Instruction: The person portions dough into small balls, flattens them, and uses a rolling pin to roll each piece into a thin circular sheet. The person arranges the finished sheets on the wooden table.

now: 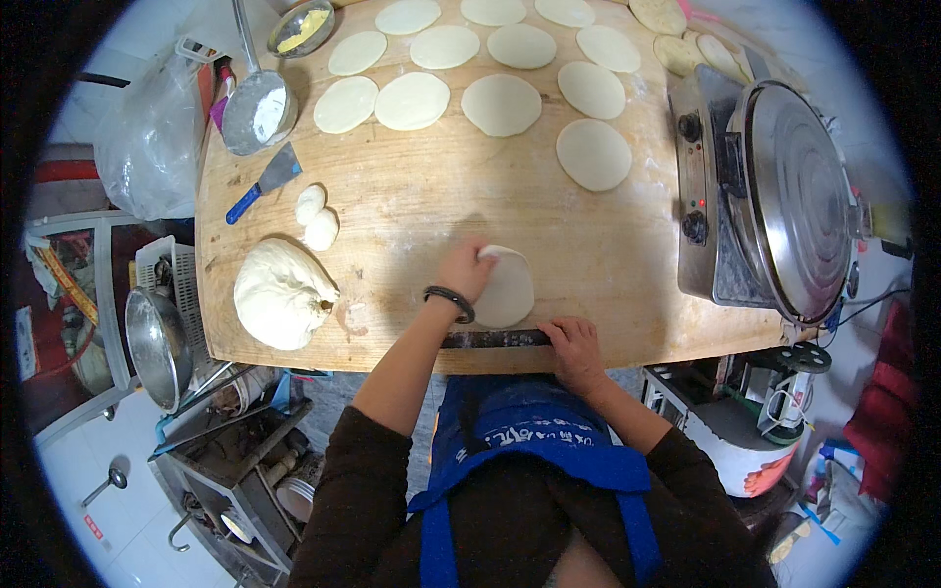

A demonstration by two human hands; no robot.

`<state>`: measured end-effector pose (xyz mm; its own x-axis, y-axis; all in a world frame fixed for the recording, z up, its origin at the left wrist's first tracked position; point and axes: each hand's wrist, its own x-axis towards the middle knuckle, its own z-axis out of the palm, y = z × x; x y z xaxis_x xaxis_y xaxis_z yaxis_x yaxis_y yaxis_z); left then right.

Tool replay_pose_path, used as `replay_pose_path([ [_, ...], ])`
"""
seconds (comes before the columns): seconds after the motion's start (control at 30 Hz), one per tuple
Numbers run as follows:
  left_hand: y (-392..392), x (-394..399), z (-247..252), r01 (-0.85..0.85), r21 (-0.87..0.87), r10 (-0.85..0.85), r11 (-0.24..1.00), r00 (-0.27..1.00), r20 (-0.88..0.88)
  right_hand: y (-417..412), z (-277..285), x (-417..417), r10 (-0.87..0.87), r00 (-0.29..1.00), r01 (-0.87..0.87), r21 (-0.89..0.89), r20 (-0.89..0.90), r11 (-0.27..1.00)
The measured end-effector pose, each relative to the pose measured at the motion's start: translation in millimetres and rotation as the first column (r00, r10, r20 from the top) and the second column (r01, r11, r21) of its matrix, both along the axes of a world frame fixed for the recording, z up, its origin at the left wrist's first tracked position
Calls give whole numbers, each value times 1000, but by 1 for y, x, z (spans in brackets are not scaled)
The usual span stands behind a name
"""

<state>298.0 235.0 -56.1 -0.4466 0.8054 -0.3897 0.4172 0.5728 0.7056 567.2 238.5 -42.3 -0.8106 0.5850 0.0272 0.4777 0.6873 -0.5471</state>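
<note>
My left hand (pixel 467 273) grips the upper left edge of a flat round of dough (pixel 507 290) that lies near the front edge of the wooden worktop (pixel 412 213). Just below the round is a dark rolling pin (pixel 500 339), its right end under the fingers of my right hand (pixel 573 345). Several more flat dough rounds (pixel 501 105) are laid out across the back. To the left rest a large lump of dough (pixel 283 294) and two small dough balls touching each other (pixel 321 229). A scraper with a blue handle (pixel 265 182) lies above them.
An electric griddle with a round metal lid (pixel 798 198) stands at the right. At the back left are a metal ladle holding flour (pixel 259 110) and a bowl with something yellow (pixel 301 29). Browned flatbreads (pixel 675 55) lie at the back right. A metal basin (pixel 158 347) is beyond the left edge.
</note>
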Motion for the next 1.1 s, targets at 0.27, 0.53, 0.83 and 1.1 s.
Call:
replay_pose_path([
  [0.27, -79, -19, -23, -259, -25, 261, 965, 962, 86, 4, -6, -10, -28, 999, 27, 15, 32, 1000],
  [0.53, -82, 4, -16, 205, 16, -149, 979, 763, -629, 57, -20, -84, -53, 996, 39, 174, 75, 984],
  [0.83, -7, -45, -20, 216, 68, -112, 974, 719, -686, 128, -36, -135, -46, 989, -13, 383, 144, 924],
  [1.1, 24, -76, -14, 292, 69, -166, 954, 706, -688, 159, -28, -165, -32, 995, -5, 376, 93, 926],
])
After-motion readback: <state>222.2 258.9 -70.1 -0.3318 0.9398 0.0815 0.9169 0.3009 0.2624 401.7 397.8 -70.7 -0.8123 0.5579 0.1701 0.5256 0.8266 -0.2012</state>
